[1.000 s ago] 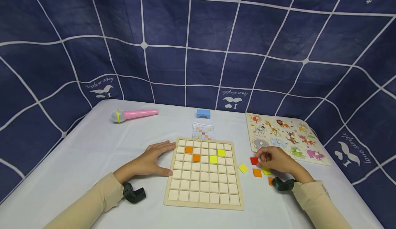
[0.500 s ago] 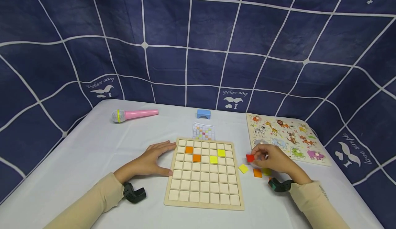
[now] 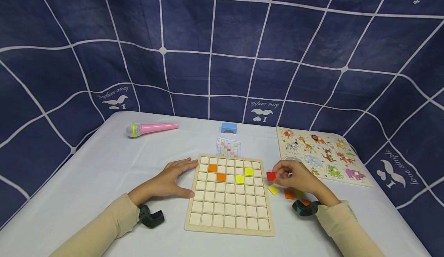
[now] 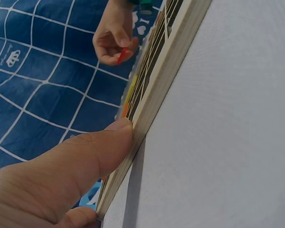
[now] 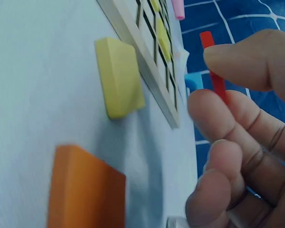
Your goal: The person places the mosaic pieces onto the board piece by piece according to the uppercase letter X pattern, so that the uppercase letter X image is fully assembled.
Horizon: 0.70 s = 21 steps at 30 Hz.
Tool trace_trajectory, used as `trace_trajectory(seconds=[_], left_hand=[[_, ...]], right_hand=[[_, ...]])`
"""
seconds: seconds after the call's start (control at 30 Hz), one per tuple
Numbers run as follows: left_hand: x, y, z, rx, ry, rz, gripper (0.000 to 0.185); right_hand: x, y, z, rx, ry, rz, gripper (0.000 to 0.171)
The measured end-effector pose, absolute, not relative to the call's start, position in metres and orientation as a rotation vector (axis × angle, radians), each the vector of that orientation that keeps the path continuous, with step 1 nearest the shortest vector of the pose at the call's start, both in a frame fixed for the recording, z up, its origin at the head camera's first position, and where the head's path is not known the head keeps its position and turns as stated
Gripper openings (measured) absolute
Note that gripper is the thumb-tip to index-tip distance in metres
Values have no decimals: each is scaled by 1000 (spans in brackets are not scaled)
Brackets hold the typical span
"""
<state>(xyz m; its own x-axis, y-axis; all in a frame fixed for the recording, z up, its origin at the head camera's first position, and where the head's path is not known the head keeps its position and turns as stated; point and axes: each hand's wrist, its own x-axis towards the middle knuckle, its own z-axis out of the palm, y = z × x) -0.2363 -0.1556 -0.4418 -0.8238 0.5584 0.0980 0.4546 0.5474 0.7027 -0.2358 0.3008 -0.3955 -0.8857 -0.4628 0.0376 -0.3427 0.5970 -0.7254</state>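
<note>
A wooden grid board (image 3: 229, 200) lies mid-table, with two orange tiles and two yellow tiles set in its upper cells. My left hand (image 3: 170, 182) rests at its left edge, thumb and fingertips touching the rim, as the left wrist view (image 4: 85, 156) also shows from close by. Between thumb and fingers my right hand (image 3: 295, 176) pinches a red square tile (image 3: 271, 176), held above the table just right of the board. Below that hand lie a yellow tile (image 3: 273, 189) and an orange tile (image 3: 289, 194), both large in the right wrist view.
Behind the board lies a printed pattern card (image 3: 229, 147), with a blue arch block (image 3: 229, 128) farther back. A pink toy microphone (image 3: 152, 128) is at the back left. To the right rests an animal peg puzzle (image 3: 322, 155). More tiles are partly hidden under the right wrist.
My right hand has lifted the red tile from among the loose tiles and moved it left toward the board. The left hand has stayed at the board's edge.
</note>
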Motion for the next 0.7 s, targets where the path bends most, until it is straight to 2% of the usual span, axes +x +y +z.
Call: trace_trajectory(seconds=[0.7], left_hand=[[-236,-155,-441,881,2646,1127,100]], right_hand=[[-232,255,-396,-736,2656,-1186,20]])
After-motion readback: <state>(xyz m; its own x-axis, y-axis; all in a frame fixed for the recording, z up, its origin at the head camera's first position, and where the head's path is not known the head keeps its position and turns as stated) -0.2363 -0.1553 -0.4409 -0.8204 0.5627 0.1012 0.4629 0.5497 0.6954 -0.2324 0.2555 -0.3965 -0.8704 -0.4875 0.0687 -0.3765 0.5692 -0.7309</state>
